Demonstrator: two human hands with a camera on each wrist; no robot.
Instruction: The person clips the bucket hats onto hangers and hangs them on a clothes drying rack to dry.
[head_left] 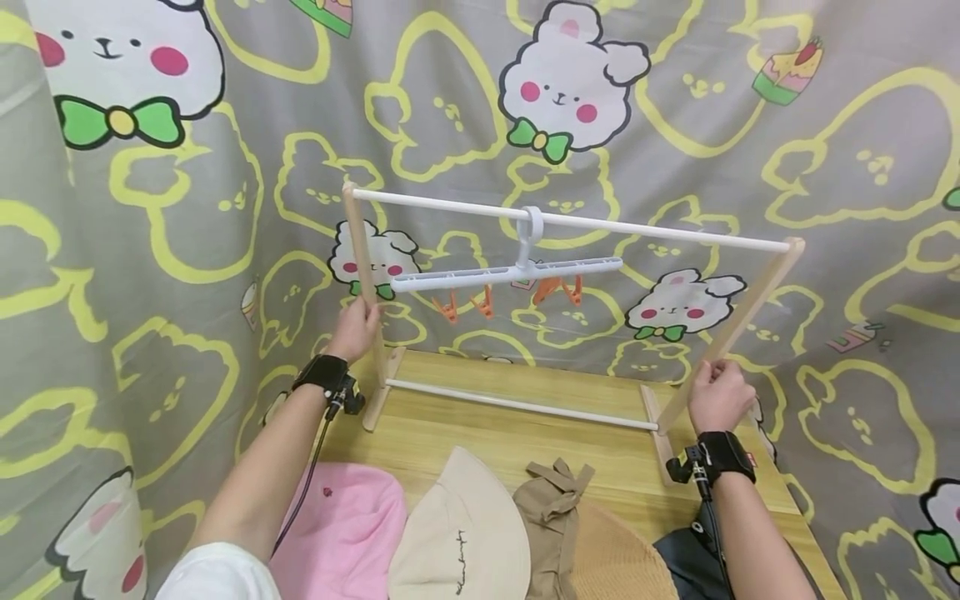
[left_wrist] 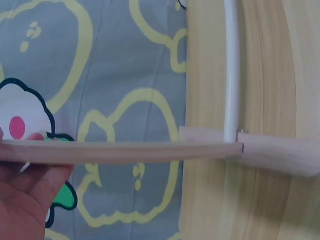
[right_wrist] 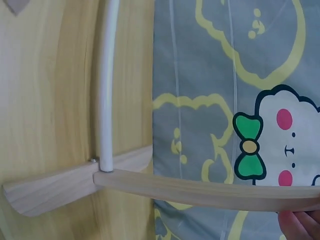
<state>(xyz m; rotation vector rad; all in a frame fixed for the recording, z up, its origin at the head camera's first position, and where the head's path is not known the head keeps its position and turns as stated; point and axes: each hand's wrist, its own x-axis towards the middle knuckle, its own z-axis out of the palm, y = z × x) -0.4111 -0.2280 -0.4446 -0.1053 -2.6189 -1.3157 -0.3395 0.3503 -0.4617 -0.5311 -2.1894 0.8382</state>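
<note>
The fingers of the left hand (head_left: pixel 355 331) are closed round a slim pale wooden left upright (head_left: pixel 361 246), which passes between thumb and fingers. The right hand (head_left: pixel 722 396) is likewise curled, its thumb and fingers gripping the matching right upright (head_left: pixel 753 300) below its middle; in the right wrist view only some fingers show, against the wood's edge.

The uprights are the two sides of a standing rack with a white round top rail (head_left: pixel 450 206) above the hands and a white round lower rod (head_left: pixel 517 404) below and between them. From the top rail hangs a pale blue-grey plastic hanger (head_left: pixel 517 273), well apart from the right hand, with small orange clips (head_left: pixel 450 310) under its bar.

The rack's flat wooden feet rest on a yellowish wood-grain table (head_left: pixel 450 425). Nearer the person lie a pink soft hat (head_left: pixel 345 525), a cream hat with dark lettering (head_left: pixel 468 517), a brown cloth piece with a tied bow (head_left: pixel 551 533), a tan woven brim (head_left: pixel 618 554) and a dark item (head_left: pixel 690 558). A grey curtain with yellow outlines (head_left: pixel 450 83) stands behind.
</note>
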